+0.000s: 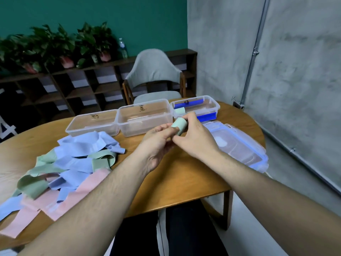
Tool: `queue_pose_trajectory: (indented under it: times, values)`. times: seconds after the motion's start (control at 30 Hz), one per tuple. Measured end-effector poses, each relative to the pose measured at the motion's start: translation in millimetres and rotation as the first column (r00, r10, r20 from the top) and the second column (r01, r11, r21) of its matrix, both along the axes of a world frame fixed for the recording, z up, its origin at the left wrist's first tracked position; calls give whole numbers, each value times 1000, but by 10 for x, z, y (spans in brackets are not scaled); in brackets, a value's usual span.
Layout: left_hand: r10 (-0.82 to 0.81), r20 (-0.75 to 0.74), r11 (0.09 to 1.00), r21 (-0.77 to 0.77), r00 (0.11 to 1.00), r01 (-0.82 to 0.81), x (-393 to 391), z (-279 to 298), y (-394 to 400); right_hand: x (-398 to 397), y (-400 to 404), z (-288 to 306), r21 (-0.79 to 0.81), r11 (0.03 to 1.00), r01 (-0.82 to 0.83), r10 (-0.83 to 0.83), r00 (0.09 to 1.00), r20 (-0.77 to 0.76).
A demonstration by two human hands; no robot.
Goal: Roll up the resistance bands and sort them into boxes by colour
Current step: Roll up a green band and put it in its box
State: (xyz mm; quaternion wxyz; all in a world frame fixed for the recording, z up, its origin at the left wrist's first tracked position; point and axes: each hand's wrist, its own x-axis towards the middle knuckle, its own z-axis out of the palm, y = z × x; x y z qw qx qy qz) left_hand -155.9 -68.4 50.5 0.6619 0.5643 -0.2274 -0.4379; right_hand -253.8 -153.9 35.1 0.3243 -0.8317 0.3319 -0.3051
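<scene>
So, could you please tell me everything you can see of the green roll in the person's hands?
The green roll is a pale mint resistance band wound into a short, fat cylinder, matte and rubbery-looking. It is held above the wooden table, in front of the three clear boxes, lying tilted with one end toward the camera. The left hand pinches its near end with fingers, and the right hand curls over its far side. How tightly it is wound cannot be told.

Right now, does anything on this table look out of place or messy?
Yes. The unrolled resistance bands lie in a tangled blue, green and pink heap at the table's left, one pink end hanging over the edge. Both hands hold a rolled green band.
</scene>
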Motion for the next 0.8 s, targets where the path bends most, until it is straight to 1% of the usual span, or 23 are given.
queue_pose_trajectory:
  times: [0.1, 0.2, 0.37, 0.43, 0.5, 0.53, 0.63, 0.67, 0.73, 0.77, 0.8]
  values:
    - [12, -1, 999, 31, 1000, -12, 149, -32, -309, 173, -266, -19, 44, 998, 49, -48, 998, -28]
    - [7, 44, 997, 79, 999, -10, 335, -47, -596, 299, -535, -34, 75, 997, 34, -30, 998, -57]
    - [-99, 159, 988, 133, 982, 78, 698, 21, -1103, 448, -1157, 10, 185, 977, -111, 123, 991, -54]
    - [-154, 281, 979, 171, 947, 109, 844, 42, -1298, 485, -1391, 54, 187, 970, -154, 171, 982, -81]
    - [-230, 437, 965, 219, 869, 145, 990, 49, -1492, 509, -1649, 92, 210, 960, -185, 208, 974, -89]
    - [-266, 492, 957, 240, 829, 164, 1055, 53, -1588, 526, -1793, 108, 231, 954, -191, 216, 972, -89]
    - [-349, 588, 934, 284, 730, 218, 1235, 3, -1863, 591, -2123, 130, 308, 932, -192, 234, 967, -105]
    - [-373, 627, 926, 297, 684, 232, 1277, -20, -1944, 617, -2198, 139, 325, 927, -188, 237, 964, -120]
    - [-406, 716, 913, 334, 567, 232, 1326, -52, -2088, 683, -2312, 151, 329, 929, -172, 228, 963, -142]
    - [-415, 769, 910, 364, 486, 199, 1354, -73, -2154, 720, -2365, 136, 327, 931, -160, 220, 963, -154]
    - [-421, 826, 906, 398, 375, 142, 1381, -84, -2210, 751, -2404, 123, 324, 935, -147, 212, 961, -176]
